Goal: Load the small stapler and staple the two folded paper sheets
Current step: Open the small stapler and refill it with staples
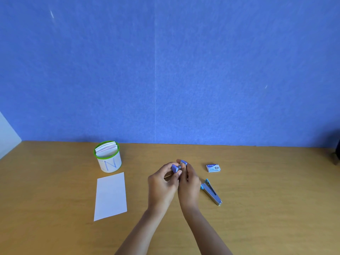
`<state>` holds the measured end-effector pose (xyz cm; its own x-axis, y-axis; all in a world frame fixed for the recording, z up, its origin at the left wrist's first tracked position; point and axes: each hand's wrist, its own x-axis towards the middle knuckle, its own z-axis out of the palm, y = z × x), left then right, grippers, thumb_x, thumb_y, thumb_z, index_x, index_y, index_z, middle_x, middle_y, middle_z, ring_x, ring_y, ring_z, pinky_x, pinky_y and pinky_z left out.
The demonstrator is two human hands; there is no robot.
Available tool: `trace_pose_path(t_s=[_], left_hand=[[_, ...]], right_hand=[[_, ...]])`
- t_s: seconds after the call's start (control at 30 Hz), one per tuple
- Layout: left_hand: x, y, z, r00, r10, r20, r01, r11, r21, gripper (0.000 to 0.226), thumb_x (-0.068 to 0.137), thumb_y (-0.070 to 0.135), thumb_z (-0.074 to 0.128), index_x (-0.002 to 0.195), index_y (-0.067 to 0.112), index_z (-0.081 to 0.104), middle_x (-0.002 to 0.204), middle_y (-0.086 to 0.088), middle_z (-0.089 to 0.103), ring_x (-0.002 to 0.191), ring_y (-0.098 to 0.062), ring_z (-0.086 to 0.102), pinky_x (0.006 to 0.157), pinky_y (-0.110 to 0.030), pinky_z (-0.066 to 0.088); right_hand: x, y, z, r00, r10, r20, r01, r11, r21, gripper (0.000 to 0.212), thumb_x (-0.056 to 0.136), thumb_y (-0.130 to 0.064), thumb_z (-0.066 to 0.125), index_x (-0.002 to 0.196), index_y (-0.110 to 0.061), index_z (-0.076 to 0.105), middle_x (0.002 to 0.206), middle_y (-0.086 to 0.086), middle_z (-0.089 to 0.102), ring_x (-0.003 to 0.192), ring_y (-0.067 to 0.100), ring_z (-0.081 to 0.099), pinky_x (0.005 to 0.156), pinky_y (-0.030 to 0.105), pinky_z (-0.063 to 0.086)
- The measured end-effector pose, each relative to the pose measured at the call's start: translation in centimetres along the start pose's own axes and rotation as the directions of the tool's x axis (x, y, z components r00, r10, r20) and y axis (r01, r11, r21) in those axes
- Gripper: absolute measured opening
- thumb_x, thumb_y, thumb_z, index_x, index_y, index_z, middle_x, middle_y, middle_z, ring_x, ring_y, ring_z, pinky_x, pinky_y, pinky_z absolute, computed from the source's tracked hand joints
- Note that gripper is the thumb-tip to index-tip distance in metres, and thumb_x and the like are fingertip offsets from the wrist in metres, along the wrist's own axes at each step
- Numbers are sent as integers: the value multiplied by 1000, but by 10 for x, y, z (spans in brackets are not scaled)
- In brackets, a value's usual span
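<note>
Both hands meet over the middle of the wooden table, holding the small blue stapler (pixel 176 167) between them. My left hand (pixel 162 183) grips its left end, and my right hand (pixel 189 184) pinches its right part, where a blue piece sticks up by the fingertips. A bit of metal shows between the two blue parts; most of the stapler is hidden by fingers. The folded white paper (pixel 110 196) lies flat to the left. A small box of staples (pixel 213 168) sits to the right.
A white cup with a green rim (pixel 108 159), filled with folded papers, stands behind the paper. A metal staple remover with a blue end (pixel 211 192) lies right of my right hand. A blue wall backs the table (pixel 257 208).
</note>
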<state>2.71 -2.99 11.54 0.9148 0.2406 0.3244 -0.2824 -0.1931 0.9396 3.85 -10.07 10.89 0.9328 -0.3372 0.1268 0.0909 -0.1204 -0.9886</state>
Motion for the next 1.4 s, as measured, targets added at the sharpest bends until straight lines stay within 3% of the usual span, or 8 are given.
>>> trace_pose_path(t_s=[0.47, 0.6, 0.7, 0.87, 0.97, 1.13, 1.3, 1.4], left_hand=[[8, 10, -12, 944, 320, -85, -288, 921, 261, 19, 84, 8, 68, 101, 15, 71, 86, 12, 73, 74, -19, 69, 64, -25, 53], [-11, 14, -13, 887, 462, -14, -446, 863, 238, 30, 79, 2, 69, 107, 13, 69, 102, 16, 71, 84, 4, 67, 76, -10, 50], [-24, 11, -11, 881, 473, 0, -467, 871, 153, 34, 75, -7, 72, 104, 10, 69, 110, 14, 70, 96, 1, 67, 84, -14, 51], [-29, 9, -15, 999, 18, 33, -10, 976, -220, 32, 80, -6, 67, 96, 23, 67, 105, 6, 73, 99, -12, 69, 83, -17, 51], [-29, 3, -22, 950, -275, 145, 305, 915, -265, 34, 80, -5, 67, 99, 24, 68, 98, 1, 75, 91, -14, 68, 74, -15, 50], [-22, 11, -32, 737, -381, 558, 512, 854, -93, 24, 86, 37, 65, 106, 23, 68, 104, -2, 74, 91, -15, 70, 69, -19, 51], [-9, 24, -25, 708, -496, 503, 693, 624, -360, 39, 92, 38, 50, 110, 10, 69, 97, -4, 74, 69, -11, 65, 60, -19, 50], [-3, 22, -23, 680, -549, 486, 733, 500, -461, 38, 85, 37, 57, 100, 7, 74, 81, 0, 69, 58, -9, 55, 56, -19, 49]], right_hand=[[7, -21, 15, 983, 178, 36, -182, 969, 165, 25, 98, -24, 48, 87, -21, 70, 61, -16, 62, 57, 2, 52, 54, 13, 40], [35, -24, 0, 872, 488, 44, -442, 745, 500, 24, 100, -12, 40, 99, -6, 64, 78, 4, 69, 64, 15, 64, 56, 25, 51], [50, -31, -20, 873, 480, 86, -430, 673, 602, 23, 101, -12, 40, 97, -5, 61, 80, 8, 68, 64, 18, 65, 55, 28, 56], [62, -41, -42, 886, 456, 87, -372, 586, 720, 17, 100, -11, 43, 95, -5, 59, 79, 7, 57, 70, 21, 64, 55, 26, 59], [60, -43, -47, 896, 426, 125, -389, 617, 684, 12, 97, -8, 49, 91, -7, 59, 79, 7, 60, 72, 19, 65, 60, 26, 59], [46, -48, -36, 911, 381, 161, -411, 797, 443, 7, 93, -11, 55, 93, -16, 59, 77, 3, 67, 65, 8, 64, 56, 18, 51], [26, -49, -20, 915, 316, 251, -379, 885, 269, 7, 94, -15, 55, 91, -16, 62, 73, 5, 68, 54, 14, 57, 48, 24, 46], [20, -44, -17, 993, 79, 91, -75, 996, -45, 14, 96, -24, 50, 94, -23, 64, 84, -10, 70, 73, 6, 62, 69, 29, 50]])
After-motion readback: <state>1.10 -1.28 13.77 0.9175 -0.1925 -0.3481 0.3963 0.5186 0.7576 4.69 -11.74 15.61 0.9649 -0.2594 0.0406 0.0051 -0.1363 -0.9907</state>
